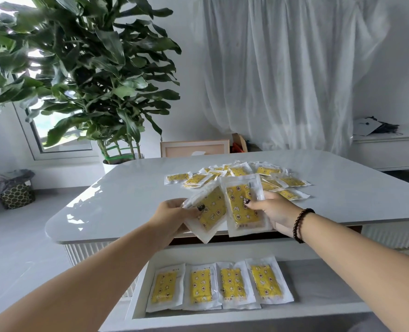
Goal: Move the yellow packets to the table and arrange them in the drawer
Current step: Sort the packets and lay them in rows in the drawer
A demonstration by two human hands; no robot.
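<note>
Four flat yellow-printed packets in clear plastic wrap lie side by side in the open white drawer. Above it, the left hand pinches one packet and the right hand another, thumbs on top. They look light, floppy and slick, best held by their sealed edges. More than a dozen lie heaped on the glossy white table.

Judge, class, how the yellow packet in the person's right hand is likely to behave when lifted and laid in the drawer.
The packet in the right hand is probably light: the right hand holds it up by one side. It looks thin and fairly floppy, a flat sealed pouch. Its glossy wrapper may slip in the grip or slide over the four packets in the drawer.
</note>
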